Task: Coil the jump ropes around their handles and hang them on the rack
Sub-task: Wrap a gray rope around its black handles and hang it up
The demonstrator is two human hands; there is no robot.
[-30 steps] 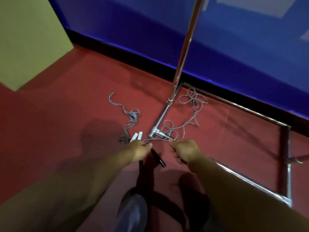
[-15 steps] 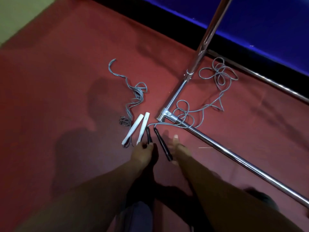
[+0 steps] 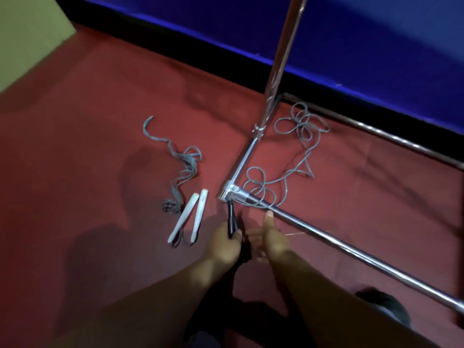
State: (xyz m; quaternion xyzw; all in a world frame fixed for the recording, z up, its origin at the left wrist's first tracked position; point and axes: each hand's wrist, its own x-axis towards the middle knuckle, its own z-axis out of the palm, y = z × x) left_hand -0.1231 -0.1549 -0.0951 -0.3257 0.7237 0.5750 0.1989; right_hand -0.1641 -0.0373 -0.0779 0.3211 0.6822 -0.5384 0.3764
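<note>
Beside the rack's base corner [image 3: 232, 192], our left hand [image 3: 223, 244] grips the black handles [image 3: 231, 219] together for coiling, while our right hand [image 3: 270, 237] waits open, thumb out.

Head-worn view, facing down, close over red floor [image 3: 100, 101]

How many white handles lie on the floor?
2. One white handle lies left, the other white handle right beside it, both left of the left hand. None seems hidden.
</note>
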